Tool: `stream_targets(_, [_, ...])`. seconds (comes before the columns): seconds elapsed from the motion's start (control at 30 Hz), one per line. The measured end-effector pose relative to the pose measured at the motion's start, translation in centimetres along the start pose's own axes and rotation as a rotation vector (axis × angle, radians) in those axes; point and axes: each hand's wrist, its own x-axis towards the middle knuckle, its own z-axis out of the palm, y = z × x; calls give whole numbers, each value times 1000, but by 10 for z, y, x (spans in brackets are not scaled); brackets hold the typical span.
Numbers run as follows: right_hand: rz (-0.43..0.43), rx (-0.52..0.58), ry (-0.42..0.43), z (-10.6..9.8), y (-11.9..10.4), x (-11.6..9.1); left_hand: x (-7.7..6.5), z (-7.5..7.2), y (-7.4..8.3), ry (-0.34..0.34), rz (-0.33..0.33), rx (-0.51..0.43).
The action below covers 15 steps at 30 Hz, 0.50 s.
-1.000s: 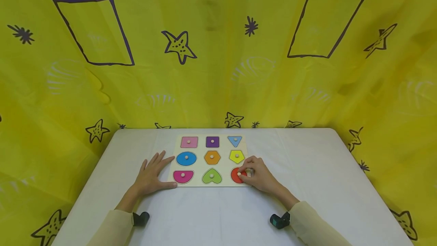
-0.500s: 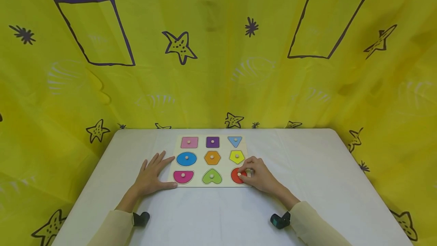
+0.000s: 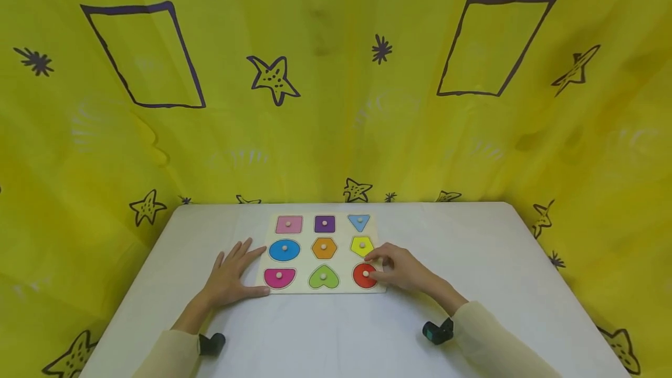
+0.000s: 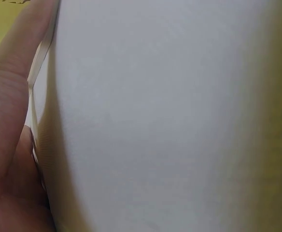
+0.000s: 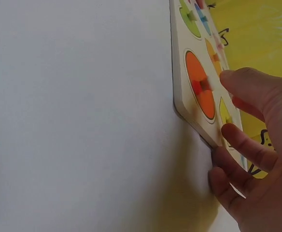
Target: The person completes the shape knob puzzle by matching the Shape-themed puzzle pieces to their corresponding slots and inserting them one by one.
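A cream wooden puzzle board lies flat on the table, with a knobbed coloured piece in each of its cutouts. My left hand rests at the board's left edge, thumb and fingers spread; only part of it shows in the left wrist view. At the near right corner, my right hand hovers by the red circle piece, its thumb and index finger parted. In the right wrist view the circle's knob stands free of the fingertips. Close by are the yellow pentagon and the green heart.
White cloth covers the table. A yellow curtain with drawn stars surrounds its back and sides. Dark wrist cameras sit at the left cuff and the right cuff.
My right thumb and index finger have let go of the red circle's knob and spread apart, the hand shifting slightly right. The left hand stays at the board's edge. The head view has tilted slightly.
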Motion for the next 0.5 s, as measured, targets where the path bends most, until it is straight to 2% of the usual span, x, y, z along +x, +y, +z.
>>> stream_targets(0.27, [-33, -71, -36, -16, -8, -2, -7, -1, 1, -2, 1, -13])
stream_targets(0.5, [-96, -184, 33, -36, -10, -5, -10, -7, 7, 22, 5, -68])
